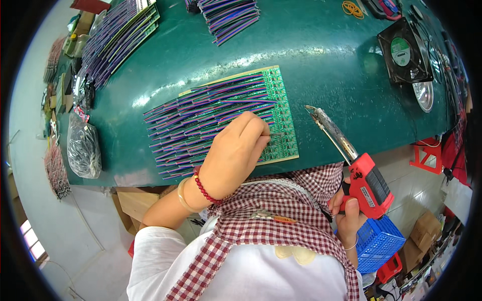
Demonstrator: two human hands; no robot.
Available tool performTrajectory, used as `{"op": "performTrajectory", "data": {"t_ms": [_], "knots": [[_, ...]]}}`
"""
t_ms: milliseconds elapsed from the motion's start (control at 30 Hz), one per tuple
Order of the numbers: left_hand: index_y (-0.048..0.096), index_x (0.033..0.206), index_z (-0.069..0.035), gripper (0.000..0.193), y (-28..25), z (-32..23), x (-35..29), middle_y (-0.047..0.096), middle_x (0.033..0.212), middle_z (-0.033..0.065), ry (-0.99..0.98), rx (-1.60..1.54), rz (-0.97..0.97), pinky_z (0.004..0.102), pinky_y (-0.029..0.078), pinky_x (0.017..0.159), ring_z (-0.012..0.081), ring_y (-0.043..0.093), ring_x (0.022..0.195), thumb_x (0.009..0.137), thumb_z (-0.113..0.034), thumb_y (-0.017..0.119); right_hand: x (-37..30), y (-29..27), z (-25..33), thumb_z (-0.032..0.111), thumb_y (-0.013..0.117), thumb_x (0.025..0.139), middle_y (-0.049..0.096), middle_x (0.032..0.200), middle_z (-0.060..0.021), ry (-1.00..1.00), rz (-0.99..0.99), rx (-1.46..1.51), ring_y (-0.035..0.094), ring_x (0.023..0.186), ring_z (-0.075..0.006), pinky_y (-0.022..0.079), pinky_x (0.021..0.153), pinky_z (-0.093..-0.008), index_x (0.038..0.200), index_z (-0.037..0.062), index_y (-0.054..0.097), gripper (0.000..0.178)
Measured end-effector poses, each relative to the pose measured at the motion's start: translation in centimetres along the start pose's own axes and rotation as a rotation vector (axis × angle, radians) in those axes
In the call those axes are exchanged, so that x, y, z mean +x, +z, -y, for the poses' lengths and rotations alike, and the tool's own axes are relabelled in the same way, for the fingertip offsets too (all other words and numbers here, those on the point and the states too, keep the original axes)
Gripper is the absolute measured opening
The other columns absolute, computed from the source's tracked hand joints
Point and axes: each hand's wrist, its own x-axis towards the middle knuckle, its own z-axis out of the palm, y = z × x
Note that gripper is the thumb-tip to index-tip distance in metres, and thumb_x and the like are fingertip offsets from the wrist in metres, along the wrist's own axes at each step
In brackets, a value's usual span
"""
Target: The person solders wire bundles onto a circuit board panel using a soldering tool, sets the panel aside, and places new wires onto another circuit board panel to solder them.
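A green circuit board panel (278, 95) lies on the table in front of me, with rows of thin multicoloured wires (191, 125) running left from it. My left hand (238, 143) rests over the wires near the panel's lower part. Its thumb and fingers are pinched together, and what they hold is hidden or too small to name. In my right hand (350, 215) is a red and black soldering gun (369, 185), gripped by its handle. Its metal tip points up and left, apart from the panel on the right.
Wired boards (120, 40) are stacked at the far left, with another wire bundle (228, 20) at the back. A black fan (405, 52) stands at the right beside a metal dish (423, 95). A plastic bag (84, 150) sits at the left edge; a blue crate (379, 243) stands below right.
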Motion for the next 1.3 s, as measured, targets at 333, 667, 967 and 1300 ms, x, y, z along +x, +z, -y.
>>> {"op": "performTrajectory", "data": {"t_ms": [333,667,967,1300], "knots": [[0.065,0.091,-0.002,0.023,1.1,1.8,-0.5,0.057,0.084,0.0085,0.183,0.122,-0.128,0.0339,0.047,0.062,0.0236,0.057,0.073,0.070,0.006,0.071,-1.4,-0.4,0.0,0.035,0.055,0.094,0.053,0.066,-0.0082,0.125,0.118,-0.046,0.047,0.051,-0.0117,0.044,0.051,-0.0277,0.122,-0.0053,0.047,0.049],[0.066,0.091,-0.002,0.022,1.5,1.8,-0.3,0.057,0.083,0.0083,0.175,0.101,-0.142,0.0337,0.047,0.061,0.0234,0.057,0.071,0.071,0.006,0.070,-0.9,-0.3,0.2,0.012,0.057,0.091,0.056,0.074,-0.0050,0.177,0.182,-0.023,0.050,0.063,-0.0107,0.043,0.056,-0.0259,0.088,0.0001,0.057,0.012],[0.066,0.092,-0.002,0.021,0.7,1.7,-0.8,0.059,0.081,0.0088,0.204,0.085,-0.129,0.0319,0.050,0.059,0.0232,0.060,0.069,0.073,0.004,0.071,-1.5,0.1,0.0,0.022,0.057,0.094,0.055,0.072,-0.0068,0.131,0.130,0.055,0.050,0.060,-0.0118,0.042,0.053,-0.0263,0.099,-0.0039,0.055,0.027],[0.066,0.092,-0.002,0.025,1.1,2.3,-0.3,0.058,0.085,0.0083,0.228,0.119,-0.105,0.0330,0.049,0.062,0.0234,0.058,0.074,0.068,0.004,0.067,-1.3,0.0,0.3,0.019,0.059,0.093,0.056,0.072,-0.0040,0.192,0.181,-0.003,0.050,0.061,-0.0107,0.041,0.055,-0.0259,0.087,-0.0001,0.057,0.020]]}}
